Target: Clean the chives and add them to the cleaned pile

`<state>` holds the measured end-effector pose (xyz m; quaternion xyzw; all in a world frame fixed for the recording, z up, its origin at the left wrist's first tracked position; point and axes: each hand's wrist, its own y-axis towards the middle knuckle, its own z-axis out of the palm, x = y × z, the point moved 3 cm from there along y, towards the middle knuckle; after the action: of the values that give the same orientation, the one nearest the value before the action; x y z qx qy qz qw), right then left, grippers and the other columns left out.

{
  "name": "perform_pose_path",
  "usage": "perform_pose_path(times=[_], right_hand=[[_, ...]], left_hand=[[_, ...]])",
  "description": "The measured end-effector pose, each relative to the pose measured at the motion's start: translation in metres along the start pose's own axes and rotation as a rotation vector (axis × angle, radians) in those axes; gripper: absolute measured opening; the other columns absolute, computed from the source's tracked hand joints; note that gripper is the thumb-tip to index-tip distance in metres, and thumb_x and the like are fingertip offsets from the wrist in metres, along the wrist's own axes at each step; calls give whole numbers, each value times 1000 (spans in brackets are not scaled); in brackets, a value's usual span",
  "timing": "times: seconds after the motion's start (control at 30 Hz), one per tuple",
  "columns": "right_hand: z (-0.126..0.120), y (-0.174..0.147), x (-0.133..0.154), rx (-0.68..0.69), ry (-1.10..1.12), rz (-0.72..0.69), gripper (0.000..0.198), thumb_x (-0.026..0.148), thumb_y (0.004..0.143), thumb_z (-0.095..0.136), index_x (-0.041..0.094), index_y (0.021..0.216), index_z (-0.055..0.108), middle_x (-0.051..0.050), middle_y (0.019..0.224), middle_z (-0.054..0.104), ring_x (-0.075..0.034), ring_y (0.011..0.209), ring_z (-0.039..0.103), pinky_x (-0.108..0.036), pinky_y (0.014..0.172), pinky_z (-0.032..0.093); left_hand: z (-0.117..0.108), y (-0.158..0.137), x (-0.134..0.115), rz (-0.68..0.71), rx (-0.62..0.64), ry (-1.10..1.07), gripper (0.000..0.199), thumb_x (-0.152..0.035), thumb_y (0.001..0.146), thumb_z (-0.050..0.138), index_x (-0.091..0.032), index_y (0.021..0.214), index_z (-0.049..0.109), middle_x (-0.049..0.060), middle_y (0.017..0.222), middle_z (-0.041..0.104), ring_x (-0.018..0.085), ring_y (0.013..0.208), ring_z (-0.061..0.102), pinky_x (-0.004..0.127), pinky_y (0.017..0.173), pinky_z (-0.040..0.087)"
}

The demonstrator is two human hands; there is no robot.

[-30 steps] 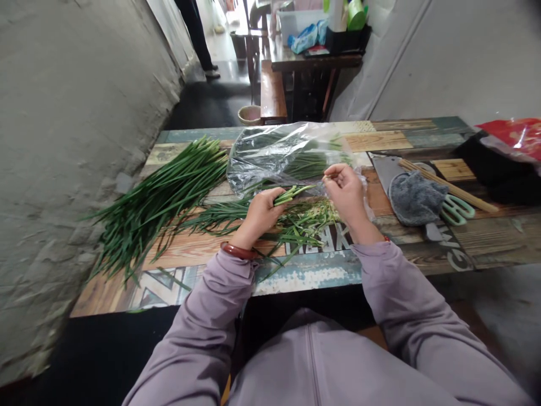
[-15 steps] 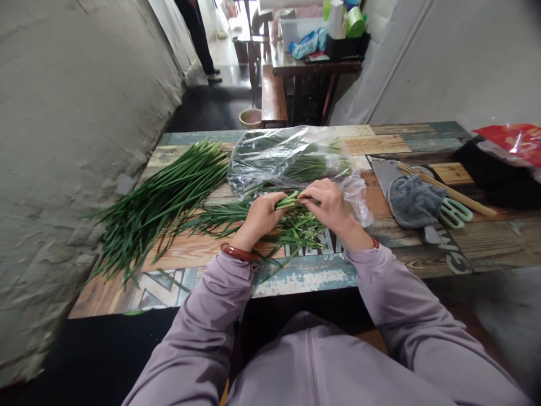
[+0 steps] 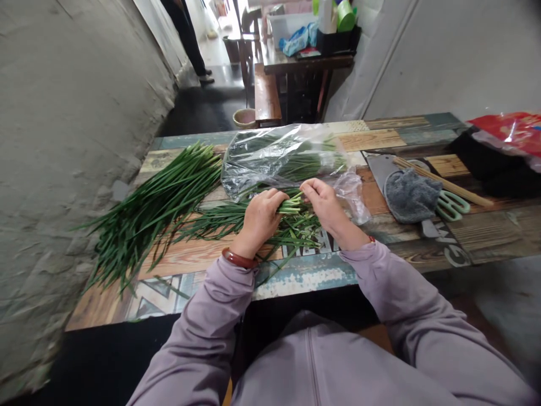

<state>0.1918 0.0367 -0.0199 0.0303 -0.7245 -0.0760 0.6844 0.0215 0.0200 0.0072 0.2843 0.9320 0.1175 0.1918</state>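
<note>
My left hand [image 3: 262,219] is closed around a small bunch of garlic chives [image 3: 291,205], their pale stem ends pointing right. With thumb and forefinger pinched, my right hand [image 3: 323,204] touches the tip of one stem at the bunch's end. Under both hands lie loose chive scraps [image 3: 302,231], partly hidden. A large pile of garlic chives [image 3: 156,203] spreads over the table's left side. Just beyond my hands, more chives lie inside a clear plastic bag [image 3: 283,155].
On the right of the wood-patterned table [image 3: 380,242] are a cleaver [image 3: 374,169], a grey cloth [image 3: 412,195], green-handled scissors [image 3: 454,206] and wooden chopsticks [image 3: 460,189]. A red package [image 3: 509,129] sits at the far right. A person's legs [image 3: 192,45] show in the background.
My right hand has drawn slightly away from the bunch, exposing more stem ends. My left hand keeps its hold and has turned a little. The whole view has shifted slightly.
</note>
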Motion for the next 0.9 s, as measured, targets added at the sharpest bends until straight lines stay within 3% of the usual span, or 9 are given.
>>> perform_pose_path(times=[0.17,0.3,0.37,0.53,0.6,0.7,0.9], right_hand=[[-8,6,3,-15,105,-13,36,59,84,58,23,83,53,1,75,54,-12,69,53,-26,66,48],[-28,11,13,-122,119,-99,39,62,86,54,25,79,48,1,74,53,-13,66,51,-27,63,48],[-36,11,19,-119,53,-127,39,61,87,54,24,73,50,1,68,52,-13,62,49,-27,60,45],[-29,4,26,168,-308,-190,28,42,81,68,20,67,56,3,62,54,-11,58,47,-27,56,38],[-25,3,22,152,-328,-198,16,33,79,70,20,79,61,3,69,58,-11,60,51,-26,57,40],[-23,4,16,84,-288,-198,17,32,82,67,21,94,64,1,77,64,-13,66,58,-27,62,45],[-18,-1,25,30,-373,-327,17,34,85,65,22,75,70,-2,77,71,-17,72,62,-32,68,48]], left_hand=[[-2,1,2,-15,-17,-70,21,-15,88,49,-20,102,64,8,98,66,21,91,59,31,79,44],[-2,2,9,-51,-37,-111,22,-14,87,48,-19,100,64,8,97,67,22,91,60,31,80,44],[-2,2,11,-60,-35,-122,23,-14,86,47,-18,101,64,8,98,68,22,91,60,31,80,44],[-2,2,9,-52,-14,-112,25,-14,86,47,-18,104,64,8,100,68,21,93,60,31,81,45],[-3,1,8,-52,-19,-105,25,-14,87,46,-19,105,63,8,100,68,22,93,60,31,81,45],[-3,1,7,-28,-14,-76,25,-14,87,47,-18,106,63,9,102,68,23,94,59,32,82,45],[-2,0,1,-11,32,72,27,-13,86,50,-19,110,61,9,104,69,25,96,59,36,84,44]])
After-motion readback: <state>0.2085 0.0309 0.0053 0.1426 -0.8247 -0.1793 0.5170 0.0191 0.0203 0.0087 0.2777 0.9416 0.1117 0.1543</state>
